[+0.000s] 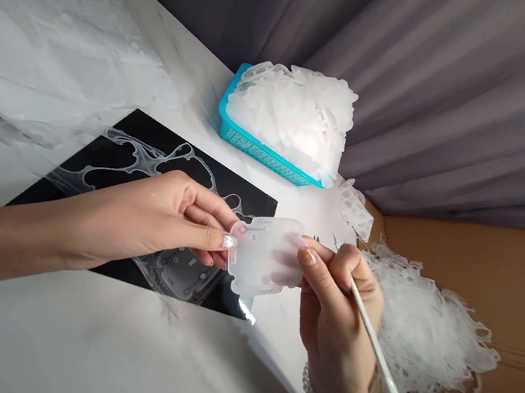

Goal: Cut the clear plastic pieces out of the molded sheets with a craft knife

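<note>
A translucent, frosted plastic piece (265, 254) with a notched outline and small holes is held up between my hands. My left hand (170, 228) pinches its left edge between thumb and fingers. My right hand (343, 299) grips its right edge. A thin tool with a long white handle (388, 374) also lies in my right hand, with fine pointed tips showing past the fingers. Beneath, a black sheet (252, 195) bears a clear, web-like plastic sheet (136, 164). Another notched piece (183, 272) shows on the black sheet, partly hidden by my left hand.
A blue basket (260, 150) heaped with frosted pieces (296, 118) stands at the back. Web-like offcuts (427, 327) pile up in a cardboard box (518, 302) on the right. Clear sheets (56, 38) cover the left of the marbled table (114, 346). A grey curtain (464, 90) hangs behind.
</note>
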`<state>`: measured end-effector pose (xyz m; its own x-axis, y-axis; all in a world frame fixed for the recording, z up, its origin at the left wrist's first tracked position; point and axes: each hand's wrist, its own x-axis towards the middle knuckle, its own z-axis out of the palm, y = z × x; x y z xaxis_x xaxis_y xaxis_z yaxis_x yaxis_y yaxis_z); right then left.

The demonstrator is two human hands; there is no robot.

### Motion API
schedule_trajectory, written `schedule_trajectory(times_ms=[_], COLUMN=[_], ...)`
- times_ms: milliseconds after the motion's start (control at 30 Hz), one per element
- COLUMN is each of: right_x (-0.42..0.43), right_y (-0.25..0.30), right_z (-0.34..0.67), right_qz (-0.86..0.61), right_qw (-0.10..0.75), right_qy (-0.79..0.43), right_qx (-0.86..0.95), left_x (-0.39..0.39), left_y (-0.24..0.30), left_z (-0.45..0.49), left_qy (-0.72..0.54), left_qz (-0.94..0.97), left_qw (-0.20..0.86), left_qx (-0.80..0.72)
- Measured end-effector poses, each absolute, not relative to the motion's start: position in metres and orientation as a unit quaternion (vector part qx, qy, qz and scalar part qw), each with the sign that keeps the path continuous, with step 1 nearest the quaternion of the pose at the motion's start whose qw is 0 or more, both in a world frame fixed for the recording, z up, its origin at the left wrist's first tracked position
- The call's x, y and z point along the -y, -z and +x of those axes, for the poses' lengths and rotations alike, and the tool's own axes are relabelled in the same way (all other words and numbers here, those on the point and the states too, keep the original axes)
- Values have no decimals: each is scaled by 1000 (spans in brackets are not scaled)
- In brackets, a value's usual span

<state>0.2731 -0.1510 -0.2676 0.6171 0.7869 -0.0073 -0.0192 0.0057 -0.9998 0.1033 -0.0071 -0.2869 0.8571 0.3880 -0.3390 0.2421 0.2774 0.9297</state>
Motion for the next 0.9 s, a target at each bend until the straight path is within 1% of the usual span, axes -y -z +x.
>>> schedule_trajectory(times_ms=[167,467,633,733,833,900], right_x=[154,155,153,151,148,141], right_y=[268,277,276,276,277,275], right_z=[277,280,276,275,289,315], right_qz=[-627,-658,-642,-648,-673,-692], right_qw=[643,586,602,598,603,622], right_qy=[-299,-318,-338,-338,-270,-150], right_qx=[321,350,333,329,331,334], left_x=[8,6,5,2,-6,-14], left_y=[281,286,286,288,288,284], left_z=[103,102,102,102,100,97], left_qy=[-50,-53,-54,-44,-71,-103], left_qz=[620,615,591,581,571,565], left_qw=[738,753,770,772,767,762], left_qx=[-263,-227,-234,-252,-285,-298])
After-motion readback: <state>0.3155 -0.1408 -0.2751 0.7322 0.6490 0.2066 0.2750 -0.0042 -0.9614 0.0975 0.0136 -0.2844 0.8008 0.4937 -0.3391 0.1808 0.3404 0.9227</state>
